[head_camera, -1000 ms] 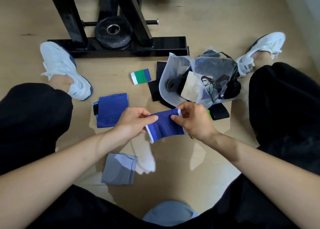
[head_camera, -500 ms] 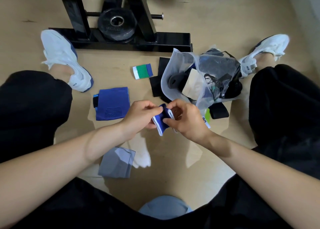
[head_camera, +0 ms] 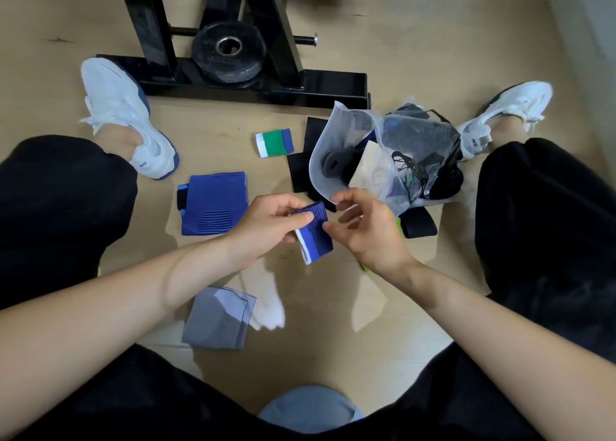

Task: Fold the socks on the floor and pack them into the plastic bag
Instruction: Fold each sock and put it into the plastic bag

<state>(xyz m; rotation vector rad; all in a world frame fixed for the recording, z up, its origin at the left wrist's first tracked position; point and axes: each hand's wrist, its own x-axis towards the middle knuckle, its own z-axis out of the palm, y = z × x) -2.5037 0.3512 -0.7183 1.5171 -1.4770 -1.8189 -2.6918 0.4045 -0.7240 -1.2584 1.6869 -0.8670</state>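
Head view: a second ago the striped blue sock (head_camera: 315,232) was stretched flat between both hands; now it is doubled over into a short wad, white cuff at its lower edge. The left hand (head_camera: 266,229) pinches it between thumb and fingers, while the right hand (head_camera: 365,224) has loosened, its fingers curled and half open, one fingertip just touching the sock's right edge. I judge the fold done and the packing next.

The plastic bag (head_camera: 336,147) lies at about one o'clock from the hands, its mouth gaping toward them, already holding dark items. The path from sock to mouth looks free; the bag's near lip sits just beside the right hand's fingertips.

Left on the floor: a folded blue sock (head_camera: 216,202) at nine o'clock, a green-banded one (head_camera: 275,143) at twelve, a grey one (head_camera: 220,319) at seven with something white (head_camera: 268,310) beside it, possibly a sock, though blurred. Black pieces (head_camera: 301,170) lie partly under the bag. A black metal frame (head_camera: 233,84) with a weight plate (head_camera: 230,52) bounds the far side; legs close in left and right.
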